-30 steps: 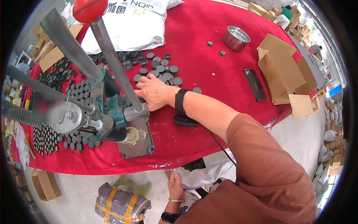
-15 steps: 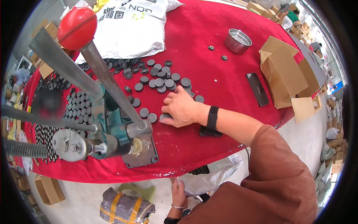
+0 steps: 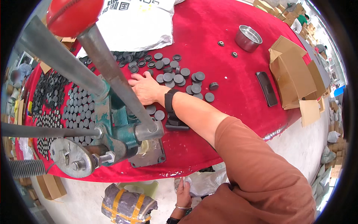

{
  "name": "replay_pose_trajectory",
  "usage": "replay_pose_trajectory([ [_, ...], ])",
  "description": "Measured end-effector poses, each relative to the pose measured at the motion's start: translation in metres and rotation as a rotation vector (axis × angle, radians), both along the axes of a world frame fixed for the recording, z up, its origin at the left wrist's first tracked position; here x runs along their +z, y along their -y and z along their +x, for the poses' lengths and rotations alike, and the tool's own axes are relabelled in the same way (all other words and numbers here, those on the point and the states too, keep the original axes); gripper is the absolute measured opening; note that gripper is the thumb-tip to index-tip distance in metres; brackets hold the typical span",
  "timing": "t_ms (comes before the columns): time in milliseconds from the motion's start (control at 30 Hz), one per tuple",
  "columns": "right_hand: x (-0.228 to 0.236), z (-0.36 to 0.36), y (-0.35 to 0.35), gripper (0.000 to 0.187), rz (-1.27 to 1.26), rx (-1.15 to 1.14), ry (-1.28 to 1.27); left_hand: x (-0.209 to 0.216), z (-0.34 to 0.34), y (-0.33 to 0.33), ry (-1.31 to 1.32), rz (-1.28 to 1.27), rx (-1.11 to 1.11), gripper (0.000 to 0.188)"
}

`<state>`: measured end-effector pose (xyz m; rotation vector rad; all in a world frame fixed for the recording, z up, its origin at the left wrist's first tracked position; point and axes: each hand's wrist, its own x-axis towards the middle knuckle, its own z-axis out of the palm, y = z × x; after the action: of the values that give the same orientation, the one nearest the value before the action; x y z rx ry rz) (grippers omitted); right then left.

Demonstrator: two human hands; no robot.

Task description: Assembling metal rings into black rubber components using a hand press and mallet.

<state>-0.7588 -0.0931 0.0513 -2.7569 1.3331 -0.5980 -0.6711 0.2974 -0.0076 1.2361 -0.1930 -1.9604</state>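
My right hand (image 3: 145, 90) reaches left across the red cloth, palm down, beside the loose dark grey round caps (image 3: 178, 78). Its fingers look spread; the metal lever (image 3: 112, 71) of the green hand press (image 3: 112, 112) hides part of the hand. No cap shows in it. My left hand (image 3: 183, 195) is low, below the table's front edge, fingers stretched upward beside a translucent plastic bag (image 3: 210, 183). Nothing shows in that hand. Left of the press, more caps (image 3: 78, 108) lie packed close together in rows.
The press's red ball knob (image 3: 74, 15) rises at upper left, near a white sack (image 3: 138, 30). A metal bowl (image 3: 248, 38), two small round parts, a black phone (image 3: 266, 89) and an open cardboard box (image 3: 292, 78) stand right. A taped bundle (image 3: 128, 205) lies below.
My right hand has moved left, from the caps in the middle to behind the press lever. The view has shifted slightly. My left hand stays below the table edge.
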Motion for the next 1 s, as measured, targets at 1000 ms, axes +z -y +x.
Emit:
replay_pose_trajectory([
  [1000, 0.017, -0.113, -0.026, 0.032, 0.242, -0.311, -0.095, -0.027, 0.007, -0.013, 0.046, -0.061, -0.056, 0.044],
])
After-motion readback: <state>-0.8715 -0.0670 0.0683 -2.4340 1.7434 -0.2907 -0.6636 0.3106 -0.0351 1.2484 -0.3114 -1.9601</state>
